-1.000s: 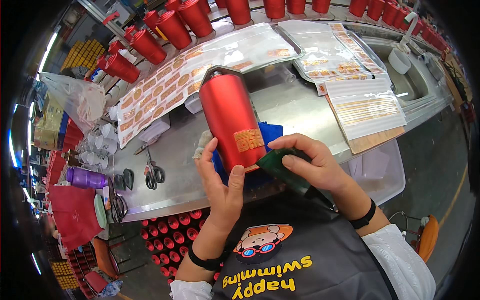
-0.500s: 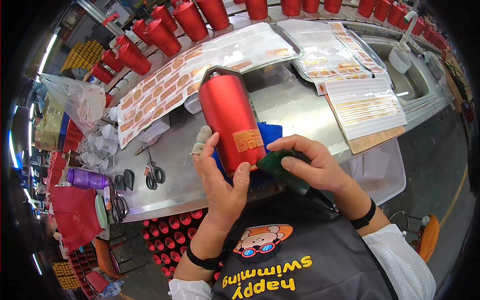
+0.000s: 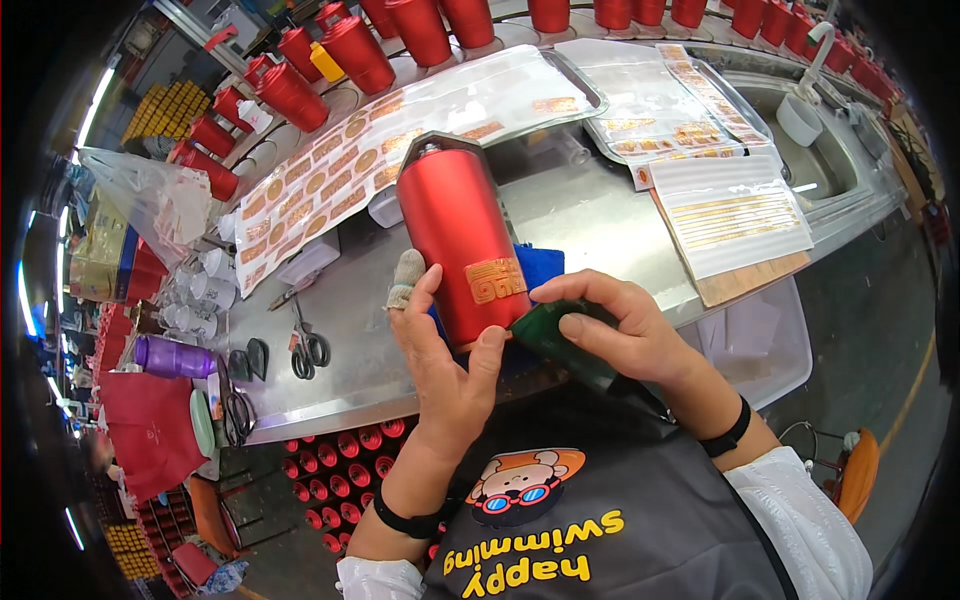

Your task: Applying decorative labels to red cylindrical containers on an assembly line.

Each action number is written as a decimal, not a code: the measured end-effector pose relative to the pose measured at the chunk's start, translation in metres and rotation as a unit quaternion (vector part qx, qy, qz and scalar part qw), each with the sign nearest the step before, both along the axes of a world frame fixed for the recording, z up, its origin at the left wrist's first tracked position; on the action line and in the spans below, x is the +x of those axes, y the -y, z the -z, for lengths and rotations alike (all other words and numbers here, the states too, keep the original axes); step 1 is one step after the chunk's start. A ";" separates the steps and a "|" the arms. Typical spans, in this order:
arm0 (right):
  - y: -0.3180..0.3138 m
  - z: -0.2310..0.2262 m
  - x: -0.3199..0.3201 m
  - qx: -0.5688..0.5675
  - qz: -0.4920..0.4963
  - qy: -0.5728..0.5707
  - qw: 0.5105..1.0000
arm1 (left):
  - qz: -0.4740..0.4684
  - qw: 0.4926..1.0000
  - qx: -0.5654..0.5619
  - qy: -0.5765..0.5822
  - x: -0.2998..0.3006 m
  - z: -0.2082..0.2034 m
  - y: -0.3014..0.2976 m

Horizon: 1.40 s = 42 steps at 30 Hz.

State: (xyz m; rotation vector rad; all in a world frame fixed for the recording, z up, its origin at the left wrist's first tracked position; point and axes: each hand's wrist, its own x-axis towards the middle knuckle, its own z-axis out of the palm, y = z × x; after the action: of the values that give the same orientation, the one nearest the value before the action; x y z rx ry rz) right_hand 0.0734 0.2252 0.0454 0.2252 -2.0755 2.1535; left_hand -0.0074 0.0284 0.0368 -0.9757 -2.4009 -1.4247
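A red metal canister (image 3: pixel 460 220) leans on a dark angular stand (image 3: pixel 425 147), its lower end toward me. Near that end it carries a gold patterned sticker (image 3: pixel 495 282). My left hand (image 3: pixel 440 360) is closed around the canister's lower side, one finger wearing a cloth finger cover (image 3: pixel 405 280). Pinched between thumb and fingers of my right hand (image 3: pixel 620 330) is a dark green scraper (image 3: pixel 560 335). Its edge meets the canister's bottom rim beside the sticker. A blue cloth (image 3: pixel 540 265) lies partly hidden behind the canister.
Sheets of gold stickers (image 3: pixel 330 170) lie across the steel table, with a sheet of gold strips (image 3: pixel 735 215) at right. Scissors (image 3: pixel 308 350) rest at left near a purple roll (image 3: pixel 175 357). Beyond, red canisters (image 3: pixel 418 30) line a conveyor; a sink (image 3: pixel 825 165) is far right.
Along the conveyor the red canisters have shifted rightward, bringing a yellow piece and a white piece into view among them. My hands, the scraper and the held canister have barely moved.
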 end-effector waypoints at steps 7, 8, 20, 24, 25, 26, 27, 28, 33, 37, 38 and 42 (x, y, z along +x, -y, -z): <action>-0.003 -0.001 0.002 -0.002 0.000 0.018 1.000 | 0.019 0.995 0.097 0.002 -0.001 0.006 0.002; -0.004 -0.001 0.003 0.000 0.004 0.012 1.000 | 0.017 0.995 0.097 -0.005 0.000 0.007 0.008; -0.009 0.001 0.004 -0.017 0.034 0.032 0.999 | 0.051 0.933 -0.071 -0.349 0.009 -0.002 0.015; -0.009 0.001 0.005 -0.024 0.040 0.035 0.998 | 0.065 0.956 -0.044 -0.284 0.006 -0.003 0.014; -0.009 0.001 0.005 -0.014 0.044 0.034 0.998 | 0.053 0.974 -0.017 -0.217 0.006 -0.002 0.015; -0.010 0.001 0.005 -0.004 0.048 0.032 0.998 | 0.053 0.983 -0.003 -0.176 0.004 0.000 0.016; -0.010 0.000 0.005 -0.004 0.047 0.033 0.998 | 0.052 0.983 -0.003 -0.176 0.004 0.000 0.013; -0.010 -0.001 0.005 -0.003 0.041 0.043 0.998 | 0.043 0.991 0.013 -0.126 0.003 -0.001 0.008; -0.008 0.001 0.004 -0.008 0.030 0.051 0.998 | 0.009 0.998 0.017 -0.057 0.000 0.003 0.000; -0.008 0.002 0.003 -0.012 0.027 0.050 0.998 | -0.004 0.999 0.008 -0.048 0.001 0.002 -0.003; -0.008 0.002 0.003 -0.015 0.026 0.052 0.998 | -0.007 0.998 0.017 -0.058 0.001 0.001 -0.005; -0.008 0.001 0.003 -0.025 0.023 0.054 0.998 | -0.012 0.997 0.032 -0.067 0.001 0.002 -0.006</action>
State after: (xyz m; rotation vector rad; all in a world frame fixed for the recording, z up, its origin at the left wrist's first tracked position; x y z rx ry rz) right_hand 0.0765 0.2327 0.0443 0.0557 -2.0580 2.2337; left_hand -0.0063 0.0342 0.0344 -0.9917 -2.2489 -1.3731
